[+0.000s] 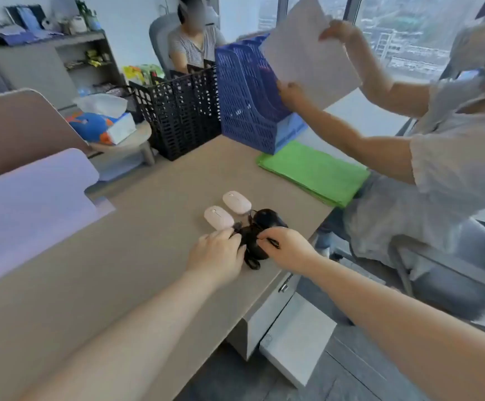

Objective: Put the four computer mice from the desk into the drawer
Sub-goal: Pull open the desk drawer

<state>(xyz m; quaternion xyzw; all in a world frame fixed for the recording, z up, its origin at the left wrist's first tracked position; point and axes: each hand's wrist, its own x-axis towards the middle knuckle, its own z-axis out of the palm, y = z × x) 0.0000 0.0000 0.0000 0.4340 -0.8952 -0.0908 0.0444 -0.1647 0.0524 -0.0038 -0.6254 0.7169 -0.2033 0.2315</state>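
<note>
Two white mice lie side by side on the grey desk [119, 279]: one [218, 217] nearer me, the other [237, 202] just behind it. To their right sit two black wired mice: one [267, 218] at the back, the nearer one [251, 243] between my hands with its cable bunched around it. My left hand [216, 251] rests against the nearer black mouse's left side, fingers on its cable. My right hand [286, 248] pinches the black cable at that mouse's right side. A drawer unit [267, 314] with a keyhole hangs under the desk's right edge, closed.
A person seated on the right holds up white paper [308, 53] over a blue file rack [250, 96]. Green folders [313, 172] lie near the desk's right edge. A black mesh rack [180, 111] stands behind. Lilac and brown dividers [27, 204] rise on the left.
</note>
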